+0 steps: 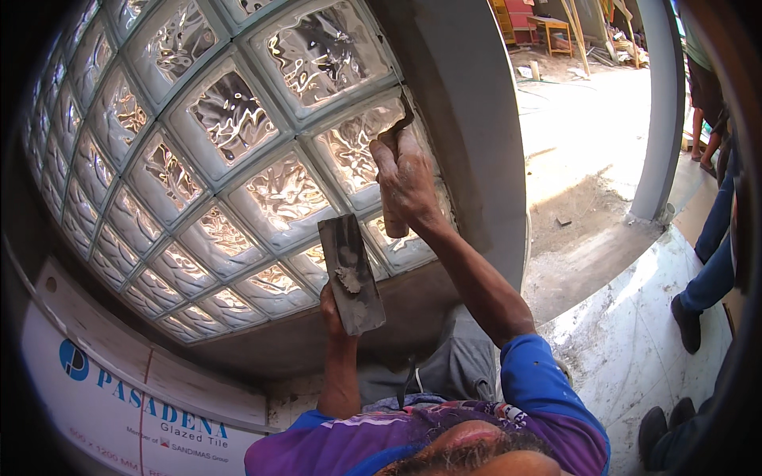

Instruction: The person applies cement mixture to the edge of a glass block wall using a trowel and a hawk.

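A wall of wavy clear glass blocks with grey joints rises in front of me. My right hand, dusted with pale powder, is closed around the handle of a small trowel. The trowel's dark, narrow blade reaches the joint at the wall's right edge. Lower and to the left, my left hand grips a flat rectangular steel trowel from behind, so most of its fingers are hidden. A small dab of pale grout lies on the plate's face.
A grey plastered frame borders the blocks on the right. Beyond it a doorway leads to a bright yard with a wooden table. White boxes stand at lower left. People's legs and dark shoes line the right edge.
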Demonstrator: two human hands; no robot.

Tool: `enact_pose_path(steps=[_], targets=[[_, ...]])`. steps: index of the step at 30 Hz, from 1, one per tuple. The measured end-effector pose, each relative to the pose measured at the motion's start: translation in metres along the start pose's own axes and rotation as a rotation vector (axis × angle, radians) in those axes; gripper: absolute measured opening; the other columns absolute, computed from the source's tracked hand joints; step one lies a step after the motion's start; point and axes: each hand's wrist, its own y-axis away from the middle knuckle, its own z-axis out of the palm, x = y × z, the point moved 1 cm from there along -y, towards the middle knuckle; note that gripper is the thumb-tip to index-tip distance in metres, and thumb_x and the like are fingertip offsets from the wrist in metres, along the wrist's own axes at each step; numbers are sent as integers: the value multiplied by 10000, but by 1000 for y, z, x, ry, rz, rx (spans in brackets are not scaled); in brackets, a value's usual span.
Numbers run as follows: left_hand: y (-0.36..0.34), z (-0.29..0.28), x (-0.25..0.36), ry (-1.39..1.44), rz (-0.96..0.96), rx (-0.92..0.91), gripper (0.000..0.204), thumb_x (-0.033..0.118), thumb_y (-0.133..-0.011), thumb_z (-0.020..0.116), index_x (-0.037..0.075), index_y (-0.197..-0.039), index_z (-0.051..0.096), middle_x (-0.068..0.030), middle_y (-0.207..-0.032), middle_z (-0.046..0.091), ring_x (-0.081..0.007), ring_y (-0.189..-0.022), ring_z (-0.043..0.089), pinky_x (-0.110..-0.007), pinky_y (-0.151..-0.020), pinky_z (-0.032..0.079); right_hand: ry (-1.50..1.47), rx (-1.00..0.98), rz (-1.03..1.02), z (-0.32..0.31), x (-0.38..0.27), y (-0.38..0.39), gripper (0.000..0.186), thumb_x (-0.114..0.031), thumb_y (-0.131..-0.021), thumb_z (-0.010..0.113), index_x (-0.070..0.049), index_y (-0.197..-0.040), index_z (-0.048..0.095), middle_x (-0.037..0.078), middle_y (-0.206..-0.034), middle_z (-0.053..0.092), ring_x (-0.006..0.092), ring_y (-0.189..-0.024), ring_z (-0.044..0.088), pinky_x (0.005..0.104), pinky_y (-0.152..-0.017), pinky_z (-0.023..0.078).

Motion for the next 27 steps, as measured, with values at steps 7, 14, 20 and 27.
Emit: enact_pose_path(steps=[7,14,20,27], targets=[[1,-4,-13,50,38,-87,527,379,-936,398,24,-1323,435,-229,-1178,574,-292,-943,643,-414,-696,581,-64,-64,113,-10,4,-14,322,-247,-907,550,72,-954,551,268,-868,633,408,-825,620,457,-765,460],[0,-17,-22,21,-23,-62,527,380,-944,343,32,-1330,435,-240,-1185,570,-304,-944,643,-432,-714,574,-98,-110,135,-16,9,-9,289,-225,-931,514,56,-988,554,133,-814,598,214,-707,580,351,-664,476],[0,-19,-20,-76,18,-125,521,370,-950,307,36,-1327,439,-244,-1187,570,-309,-932,644,-440,-725,570,-152,-136,240,-24,6,9,256,-206,-938,499,40,-987,548,67,-781,565,122,-653,551,293,-603,477],[2,-11,-23,-22,-37,-52,546,425,-938,365,2,-1268,466,-158,-1111,605,-262,-944,637,-390,-783,553,-15,-119,89,-22,3,8,256,-197,-933,501,46,-998,550,87,-794,581,140,-659,556,314,-619,479]])
